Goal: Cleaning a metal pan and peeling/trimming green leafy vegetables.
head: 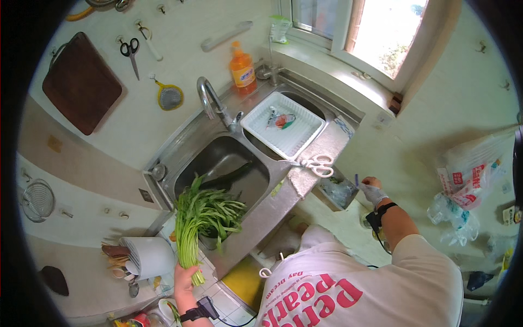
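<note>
My left hand [186, 278] grips a bunch of long-stemmed leafy greens [198, 222] by the stem ends. The leaves hang over the near left corner of a stainless steel sink basin [249, 182]. Away to the right, my right hand [372, 191] is beside an open bin [350, 206] with crumpled clear plastic in it. A purple strip [356, 180] shows at the fingertips, and something whitish and thin, perhaps plastic, covers part of this hand. A long dark green vegetable [229, 175] lies in the basin.
White-handled scissors [318, 165] lie on a cloth [304, 180] at the sink's edge. A white plastic basket [302, 143] with a small packet covers the second basin. The faucet [212, 98] and an orange detergent bottle [243, 71] stand behind. A utensil holder [151, 257] is by my left hand.
</note>
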Demonstrator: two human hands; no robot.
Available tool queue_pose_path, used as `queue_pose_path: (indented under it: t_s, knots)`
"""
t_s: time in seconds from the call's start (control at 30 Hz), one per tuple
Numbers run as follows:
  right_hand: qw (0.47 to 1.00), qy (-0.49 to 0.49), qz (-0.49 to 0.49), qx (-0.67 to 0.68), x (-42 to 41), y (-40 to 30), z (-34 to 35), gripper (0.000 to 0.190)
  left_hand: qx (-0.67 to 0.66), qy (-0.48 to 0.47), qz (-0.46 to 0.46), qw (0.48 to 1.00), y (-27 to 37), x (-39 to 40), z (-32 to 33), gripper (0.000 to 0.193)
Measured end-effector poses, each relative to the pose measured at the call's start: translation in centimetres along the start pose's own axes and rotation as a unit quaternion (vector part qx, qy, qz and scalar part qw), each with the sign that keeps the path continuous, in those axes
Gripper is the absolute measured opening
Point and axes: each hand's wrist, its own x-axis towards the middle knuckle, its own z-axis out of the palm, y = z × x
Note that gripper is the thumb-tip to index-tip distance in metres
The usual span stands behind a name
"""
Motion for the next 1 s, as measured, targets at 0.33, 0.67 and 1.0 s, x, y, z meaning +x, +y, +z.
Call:
queue_pose_path:
  t_s: [0.33, 0.67, 1.0]
  knots:
    - [0.998, 0.014, 0.007, -0.062, 6.1, 3.5, 2.5, 0.036, 0.068, 0.030, 0.021, 0.997, 1.1, -0.6, 1.1, 0.054]
    - [0.997, -0.002, -0.025, -0.071, 7.5, 2.5, 2.1, 0.035, 0.109, 0.070, 0.056, 0.990, 0.0, -0.5, 1.1, 0.058]
    - [0.938, -0.004, -0.226, 0.263, 2.8, -15.0, -0.8, 0.028, 0.206, 0.100, 0.052, 0.972, 0.6, -1.9, 1.2, 0.060]
